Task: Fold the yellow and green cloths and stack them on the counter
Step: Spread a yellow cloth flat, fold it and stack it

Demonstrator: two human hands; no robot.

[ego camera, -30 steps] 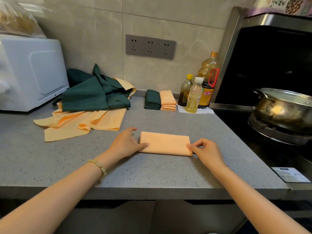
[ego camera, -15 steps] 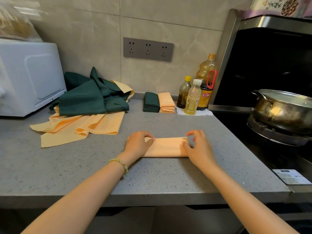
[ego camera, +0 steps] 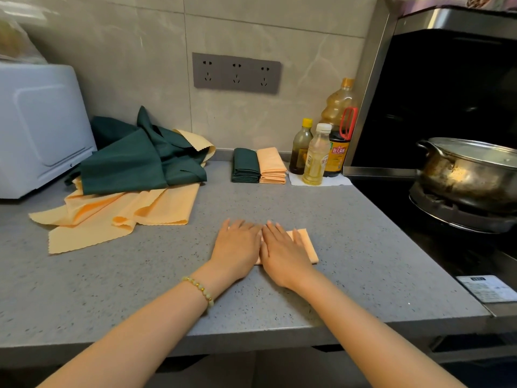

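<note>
Near the front edge of the surface [ego camera: 363, 247], a folded yellow cloth [ego camera: 304, 243] is pressed flat under the left grip [ego camera: 237, 249] and right grip [ego camera: 284, 254], both spread wide (laid side by side). Loose cloths [ego camera: 140, 169] are heaped back left; folded stacks [ego camera: 258, 166] are set at the back edge.

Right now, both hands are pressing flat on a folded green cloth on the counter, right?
No: the head view shows the left hand and right hand pressing flat on a folded yellow cloth, not green, on the counter.
</note>
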